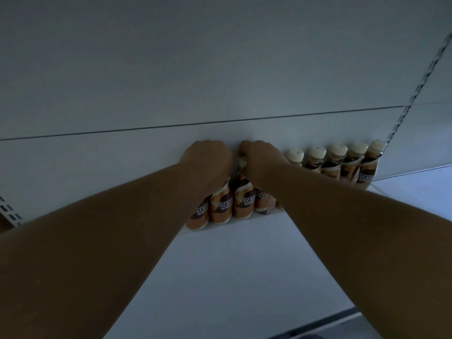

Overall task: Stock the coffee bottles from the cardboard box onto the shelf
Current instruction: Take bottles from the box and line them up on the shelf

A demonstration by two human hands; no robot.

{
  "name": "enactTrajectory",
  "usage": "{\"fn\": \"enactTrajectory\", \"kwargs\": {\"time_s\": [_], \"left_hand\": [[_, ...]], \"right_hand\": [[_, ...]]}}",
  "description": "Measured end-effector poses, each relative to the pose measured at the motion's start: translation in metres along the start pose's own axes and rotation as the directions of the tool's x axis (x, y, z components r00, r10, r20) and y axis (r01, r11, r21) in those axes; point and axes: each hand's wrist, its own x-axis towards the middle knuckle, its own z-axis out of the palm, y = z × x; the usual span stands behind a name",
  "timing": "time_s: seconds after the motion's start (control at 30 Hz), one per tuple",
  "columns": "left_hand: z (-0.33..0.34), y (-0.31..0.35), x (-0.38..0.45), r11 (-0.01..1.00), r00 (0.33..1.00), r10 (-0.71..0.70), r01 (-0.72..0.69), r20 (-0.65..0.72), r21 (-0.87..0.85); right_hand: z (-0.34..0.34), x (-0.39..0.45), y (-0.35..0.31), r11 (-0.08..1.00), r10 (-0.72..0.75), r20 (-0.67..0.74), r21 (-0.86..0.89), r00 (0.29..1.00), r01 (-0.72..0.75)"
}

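Both arms reach up to a white shelf (pixel 239 253). My left hand (pixel 208 160) closes over the tops of brown-labelled coffee bottles (pixel 220 206) standing at the back of the shelf. My right hand (pixel 261 157) grips the cream cap and neck of another coffee bottle (pixel 244 201) beside them. Further right, a row of several coffee bottles with cream caps (pixel 335 162) stands against the back panel. The cardboard box is out of view.
The white back panel (pixel 220 69) fills the upper view, with a seam line across it. A slotted metal upright (pixel 415 89) runs diagonally at the right. Another slotted rail (pixel 9 211) shows at the left edge. The shelf's dark front edge (pixel 325 326) lies at the bottom right.
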Motion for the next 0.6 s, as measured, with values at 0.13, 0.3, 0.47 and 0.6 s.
{"fn": "enactTrajectory", "kwargs": {"time_s": [0.13,0.3,0.47,0.6], "left_hand": [[-0.005,0.002,-0.006,0.997,0.998,0.053,-0.051,-0.041,0.051],[-0.006,0.016,0.002,0.991,0.988,0.132,-0.132,-0.077,0.001],[-0.001,0.054,0.029,0.981,0.973,0.188,-0.193,-0.134,-0.029],[0.002,0.071,0.055,0.965,0.962,0.256,-0.249,-0.093,0.085]], "right_hand": [[-0.009,-0.009,0.008,0.998,-0.007,-0.009,0.065,1.000,0.008],[-0.029,-0.022,0.043,0.999,-0.022,-0.128,0.028,0.992,0.025],[-0.032,-0.024,0.089,0.989,0.049,-0.005,-0.141,0.999,-0.050],[-0.034,-0.018,0.103,0.990,0.006,0.061,-0.141,0.998,0.003]]}}
